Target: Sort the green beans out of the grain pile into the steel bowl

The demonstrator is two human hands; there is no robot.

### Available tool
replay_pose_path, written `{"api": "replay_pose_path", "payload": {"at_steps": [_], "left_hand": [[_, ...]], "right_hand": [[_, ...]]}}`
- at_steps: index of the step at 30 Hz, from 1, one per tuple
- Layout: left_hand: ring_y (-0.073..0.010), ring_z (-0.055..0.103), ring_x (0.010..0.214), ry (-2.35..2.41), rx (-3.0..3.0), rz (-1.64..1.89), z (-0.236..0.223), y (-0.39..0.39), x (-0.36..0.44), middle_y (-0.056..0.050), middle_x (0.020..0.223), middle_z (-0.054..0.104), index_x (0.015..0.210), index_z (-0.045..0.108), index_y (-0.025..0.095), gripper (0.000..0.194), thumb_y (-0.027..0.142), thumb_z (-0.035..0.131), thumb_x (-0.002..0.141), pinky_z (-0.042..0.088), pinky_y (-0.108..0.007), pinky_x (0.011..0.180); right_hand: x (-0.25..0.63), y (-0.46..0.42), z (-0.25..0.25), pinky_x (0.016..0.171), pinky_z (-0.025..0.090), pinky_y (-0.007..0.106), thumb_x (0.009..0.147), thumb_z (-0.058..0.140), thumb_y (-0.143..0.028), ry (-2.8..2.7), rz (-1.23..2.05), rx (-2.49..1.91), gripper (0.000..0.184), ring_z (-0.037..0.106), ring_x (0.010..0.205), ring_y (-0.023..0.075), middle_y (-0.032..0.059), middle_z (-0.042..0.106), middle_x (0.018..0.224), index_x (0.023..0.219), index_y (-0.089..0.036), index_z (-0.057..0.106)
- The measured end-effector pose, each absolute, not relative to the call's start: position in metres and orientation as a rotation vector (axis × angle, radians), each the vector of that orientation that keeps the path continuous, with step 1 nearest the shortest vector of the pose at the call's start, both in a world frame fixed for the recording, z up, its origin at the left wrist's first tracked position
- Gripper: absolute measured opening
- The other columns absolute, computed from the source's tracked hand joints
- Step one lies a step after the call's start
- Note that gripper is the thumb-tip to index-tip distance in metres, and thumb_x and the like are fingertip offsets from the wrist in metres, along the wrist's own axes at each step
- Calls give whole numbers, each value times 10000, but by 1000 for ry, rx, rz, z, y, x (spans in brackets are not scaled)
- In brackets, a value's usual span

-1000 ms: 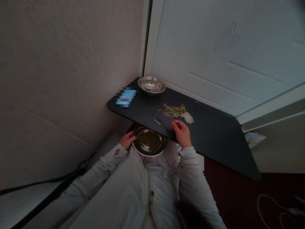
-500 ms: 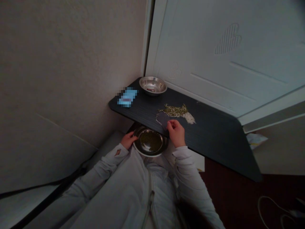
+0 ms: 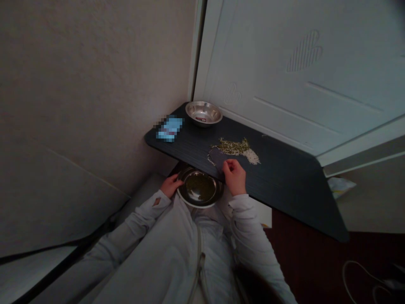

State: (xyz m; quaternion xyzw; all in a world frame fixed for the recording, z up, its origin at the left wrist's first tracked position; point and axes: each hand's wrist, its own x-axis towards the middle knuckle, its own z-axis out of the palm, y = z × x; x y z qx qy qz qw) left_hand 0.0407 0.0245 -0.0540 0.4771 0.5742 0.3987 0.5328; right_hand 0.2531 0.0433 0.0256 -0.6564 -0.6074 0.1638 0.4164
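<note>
My left hand (image 3: 171, 185) grips the rim of a steel bowl (image 3: 200, 188) held just under the near edge of a dark table (image 3: 284, 177); green beans lie in the bowl. My right hand (image 3: 234, 176) rests on the table's near edge with its fingers curled together, just short of a heap of green beans and white rice (image 3: 236, 150). What the curled fingers hold, if anything, is too small to see.
A second steel bowl (image 3: 203, 113) stands at the table's far corner beside a blue packet (image 3: 169, 128). A white door (image 3: 300, 71) rises behind the table and a beige wall (image 3: 88, 93) on the left. Cables (image 3: 363, 274) lie on the floor at the right.
My right hand drew back from the heap towards the table's near edge beside the held bowl. The left hand and its bowl stayed put.
</note>
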Motion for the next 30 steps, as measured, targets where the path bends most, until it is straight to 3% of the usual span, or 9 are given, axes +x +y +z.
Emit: {"api": "replay_pose_path", "payload": {"at_steps": [30], "left_hand": [[-195, 557, 726, 1383, 1084, 958, -48, 24, 43, 0, 723, 636, 818, 602, 128, 357, 273, 526, 500, 405, -293, 693]], "right_hand": [[233, 34, 29, 543, 377, 208, 710, 399, -369, -1497, 608, -1549, 239, 528, 530, 104, -9, 569, 561, 780, -171, 512]]}}
